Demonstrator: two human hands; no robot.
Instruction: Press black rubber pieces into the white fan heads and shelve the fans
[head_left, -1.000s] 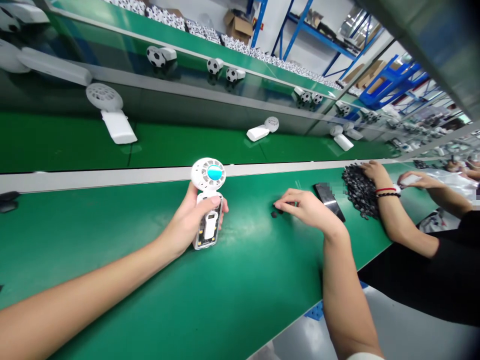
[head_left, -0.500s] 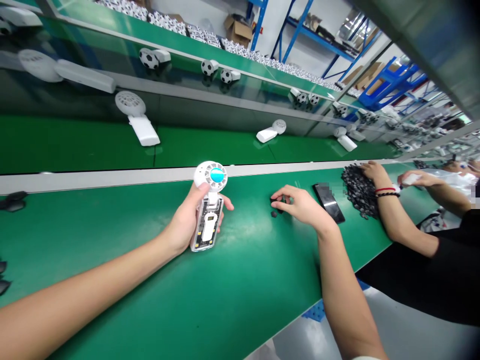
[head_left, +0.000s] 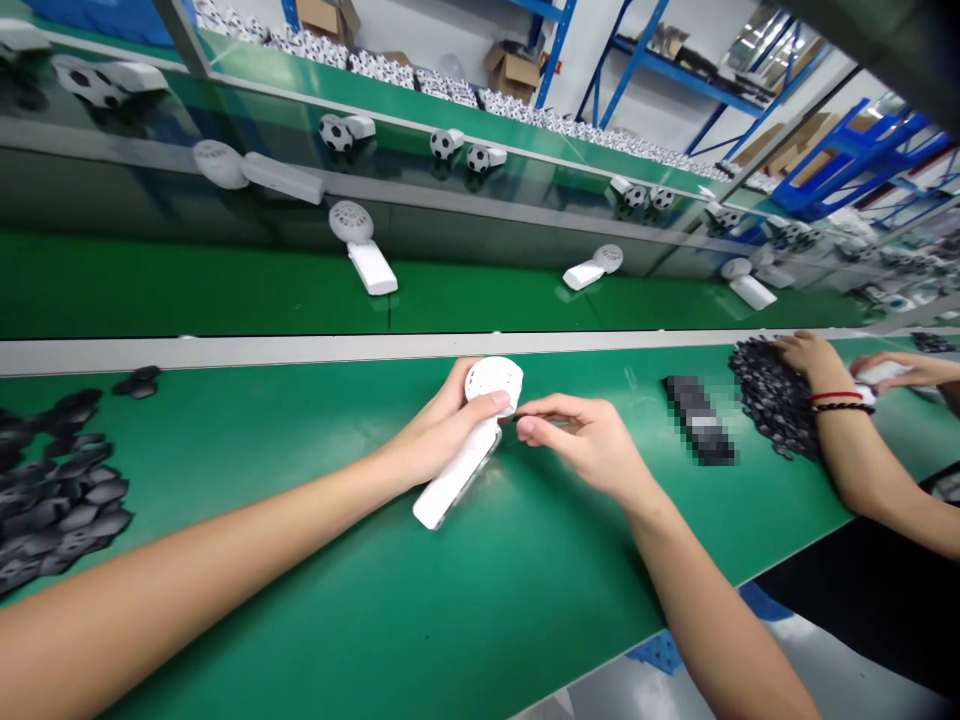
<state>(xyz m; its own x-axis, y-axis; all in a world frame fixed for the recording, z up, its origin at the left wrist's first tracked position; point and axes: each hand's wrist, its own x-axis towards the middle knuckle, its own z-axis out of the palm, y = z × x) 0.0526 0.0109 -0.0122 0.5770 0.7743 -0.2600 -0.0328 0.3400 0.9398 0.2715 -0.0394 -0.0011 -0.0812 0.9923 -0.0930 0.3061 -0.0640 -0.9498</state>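
Note:
My left hand (head_left: 442,425) is closed round a white handheld fan (head_left: 457,475), gripping it near the joint of round head and handle. The fan's plain white side faces up, and its handle slants down to the left. My right hand (head_left: 581,435) pinches a small black part (head_left: 515,417) between thumb and forefinger. That part is at the fan's right side, by the joint below the head; whether it touches the fan I cannot tell.
Black parts (head_left: 67,500) are heaped at the left. A dark, partly pixelated phone-like object (head_left: 701,420) lies right of my hand. Farther right, a co-worker's hand (head_left: 810,360) rests at another black heap (head_left: 772,400). White fans (head_left: 371,265) lie on the green belt (head_left: 262,300) behind the ledge.
My left hand has turned the fan over, from its see-through circuit side to its white side. My right hand has lifted a small black part off the table and brought it left to the fan.

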